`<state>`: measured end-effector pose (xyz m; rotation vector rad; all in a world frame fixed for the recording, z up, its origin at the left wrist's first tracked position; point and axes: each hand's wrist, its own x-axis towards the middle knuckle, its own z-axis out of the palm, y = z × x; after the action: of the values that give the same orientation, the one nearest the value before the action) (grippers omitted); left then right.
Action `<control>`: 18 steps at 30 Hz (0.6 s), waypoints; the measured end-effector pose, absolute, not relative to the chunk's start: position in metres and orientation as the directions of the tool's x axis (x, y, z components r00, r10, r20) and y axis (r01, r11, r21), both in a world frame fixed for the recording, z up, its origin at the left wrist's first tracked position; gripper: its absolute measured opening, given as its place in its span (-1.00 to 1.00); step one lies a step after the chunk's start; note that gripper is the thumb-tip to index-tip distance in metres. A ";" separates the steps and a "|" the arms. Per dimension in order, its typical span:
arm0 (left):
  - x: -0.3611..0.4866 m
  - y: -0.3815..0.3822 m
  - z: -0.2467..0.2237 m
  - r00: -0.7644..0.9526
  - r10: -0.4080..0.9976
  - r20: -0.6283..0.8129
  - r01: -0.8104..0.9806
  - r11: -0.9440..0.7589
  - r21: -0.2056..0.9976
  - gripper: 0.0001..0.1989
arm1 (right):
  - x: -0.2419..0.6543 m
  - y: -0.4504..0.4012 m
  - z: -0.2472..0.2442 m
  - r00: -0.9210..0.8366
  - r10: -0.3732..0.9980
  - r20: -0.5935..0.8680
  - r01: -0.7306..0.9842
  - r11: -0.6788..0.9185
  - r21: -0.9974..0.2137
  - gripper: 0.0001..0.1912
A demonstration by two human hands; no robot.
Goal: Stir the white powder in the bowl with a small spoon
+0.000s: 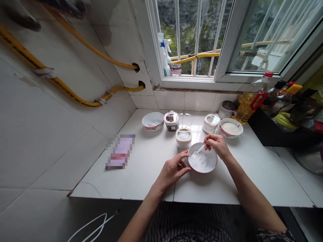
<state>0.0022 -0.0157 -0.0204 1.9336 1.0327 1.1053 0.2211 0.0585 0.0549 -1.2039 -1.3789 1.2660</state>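
A small white bowl (212, 165) with a pink rim and white contents stands near the counter's front. My left hand (174, 168) grips its left rim between thumb and fingers. Pinched in my right hand (216, 145) is a small white spoon (195, 154), its head over the bowl's left part. Just behind the bowl is an open jar (184, 142) of white stuff, its clear lid raised. Further back stand a jar with dark contents (172, 125), a lidded white jar (211, 126), a flowered bowl (152, 125) at left and a bowl of pale grains (230, 135) at right.
A blurred purple object (121, 152) lies at the counter's left. On the right are an oil bottle (246, 102), a glass jar (227, 109) and a black box (259, 129) of bottles. Behind is a barred window; a yellow hose (75, 97) runs along the left wall.
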 end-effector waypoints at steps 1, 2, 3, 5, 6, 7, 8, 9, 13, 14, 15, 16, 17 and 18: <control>0.002 -0.016 -0.020 0.328 0.871 0.365 0.299 -0.463 0.835 -0.68 | 0.222 0.059 0.055 -0.132 0.991 -0.012 0.072 -0.003 -0.997 -0.89; 0.002 -0.015 -0.020 0.329 0.869 0.369 0.296 -0.466 0.834 -0.67 | 0.222 0.060 0.055 -0.129 0.991 -0.021 0.057 -0.014 -0.998 -0.89; 0.002 -0.015 -0.020 0.330 0.868 0.371 0.293 -0.468 0.833 -0.67 | 0.223 0.060 0.055 -0.126 0.992 -0.029 0.041 -0.024 -0.999 -0.89; 0.002 -0.015 -0.020 0.331 0.866 0.375 0.294 -0.472 0.831 -0.67 | 0.224 0.062 0.054 -0.116 0.993 -0.034 0.008 -0.034 -0.999 -0.89; 0.002 -0.015 -0.020 0.330 0.865 0.377 0.295 -0.474 0.829 -0.67 | 0.224 0.063 0.053 -0.109 0.994 -0.027 -0.008 -0.028 -1.000 -0.90; 0.003 -0.015 -0.019 0.331 0.865 0.377 0.298 -0.475 0.828 -0.68 | 0.224 0.064 0.052 -0.096 0.995 -0.011 -0.023 -0.013 -1.000 -0.90; 0.003 -0.015 -0.019 0.331 0.866 0.375 0.300 -0.473 0.828 -0.68 | 0.223 0.065 0.051 -0.076 0.997 0.016 -0.036 0.014 -0.999 -0.90; 0.003 -0.015 -0.018 0.330 0.867 0.373 0.303 -0.471 0.828 -0.69 | 0.222 0.065 0.051 -0.053 0.997 0.055 -0.043 0.053 -0.998 -0.90; 0.002 -0.015 -0.017 0.335 0.867 0.368 0.318 -0.472 0.822 -0.69 | 0.211 0.063 0.047 0.029 0.955 0.296 0.042 0.295 -0.955 -0.89; 0.002 -0.015 -0.017 0.336 0.865 0.373 0.318 -0.477 0.820 -0.69 | 0.208 0.061 0.047 0.033 0.929 0.369 0.101 0.364 -0.926 -0.89; 0.002 -0.015 -0.017 0.337 0.863 0.377 0.315 -0.481 0.818 -0.69 | 0.205 0.059 0.046 0.024 0.894 0.448 0.178 0.437 -0.882 -0.91; 0.002 -0.015 -0.018 0.337 0.862 0.380 0.311 -0.482 0.819 -0.69 | 0.203 0.058 0.045 -0.003 0.848 0.530 0.264 0.512 -0.817 -0.92; 0.002 -0.015 -0.018 0.336 0.861 0.381 0.307 -0.483 0.820 -0.69 | 0.202 0.057 0.045 -0.051 0.792 0.609 0.350 0.585 -0.732 -0.91; 0.002 -0.015 -0.018 0.335 0.862 0.381 0.303 -0.482 0.822 -0.69 | 0.201 0.055 0.045 -0.114 0.730 0.674 0.422 0.650 -0.632 -0.89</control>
<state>0.0025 -0.0148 -0.0181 1.9586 1.0185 1.1140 0.2010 0.0554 0.0446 -0.9361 -1.7437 0.3410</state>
